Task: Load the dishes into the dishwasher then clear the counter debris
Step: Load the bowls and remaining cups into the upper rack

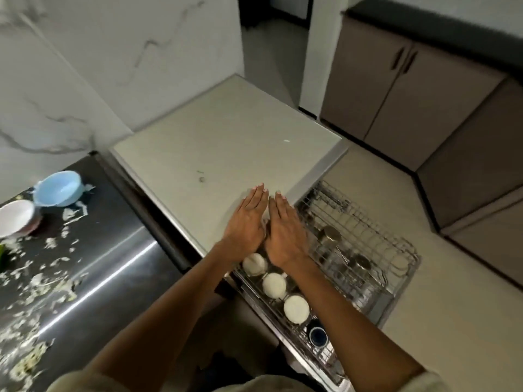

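Your left hand (245, 222) and right hand (285, 230) are flat, fingers straight, holding nothing above the pulled-out rack (365, 250). The 2 bowls still to load, blue bowl (59, 188) and white bowl (15, 217), sit far left on the littered desk (93, 250), nearer your left hand.

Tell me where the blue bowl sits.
Head view, far left: the blue bowl sits on the dark counter beside the white bowl, near the marble wall.

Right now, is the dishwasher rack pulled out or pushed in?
Pulled out: the wire rack sticks out from under the worktop, its upturned white cups in full view.
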Tool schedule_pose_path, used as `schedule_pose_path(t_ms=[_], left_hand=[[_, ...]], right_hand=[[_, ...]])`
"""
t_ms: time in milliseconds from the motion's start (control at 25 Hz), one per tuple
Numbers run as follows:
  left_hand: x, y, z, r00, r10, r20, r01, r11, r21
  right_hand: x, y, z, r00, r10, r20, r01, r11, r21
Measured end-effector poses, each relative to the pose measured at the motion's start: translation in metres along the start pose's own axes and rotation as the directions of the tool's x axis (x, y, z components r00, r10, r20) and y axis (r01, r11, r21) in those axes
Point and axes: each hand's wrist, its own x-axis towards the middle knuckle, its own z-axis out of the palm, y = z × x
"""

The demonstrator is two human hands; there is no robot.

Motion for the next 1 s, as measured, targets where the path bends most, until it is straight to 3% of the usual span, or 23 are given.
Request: schedule_pose_path(t_ms=[320, 520, 720, 1000], left_hand=[[-0.145, -0.103, -0.085, 0.958, -0.23, -0.171, 0.233, 0.972, -0.001], [-0.259, -0.18, -0.124, 0.884, -0.407, -0.232, 0.412, 0.911, -0.028], [-0.354, -0.234, -0.145, 0.762, -0.59, -0.267, 0.594, 0.801, -0.074], [-0.45, -0.284, -0.151, 0.466, -0.816, -0.342, 0.791, 0.558, -0.253]], right_hand=[[-0.008, -0.179, 0.028, 0.955, -0.294, 0.025, 0.294, 0.956, 0.012], [-0.035, -0.301, 0.071, 0.872, -0.487, 0.051, 0.485, 0.873, 0.051], [-0.051, -0.399, 0.113, 0.761, -0.632, 0.149, 0.634, 0.773, 0.04], [-0.058, -0.507, 0.166, 0.549, -0.789, 0.276, 0.795, 0.595, 0.118]])
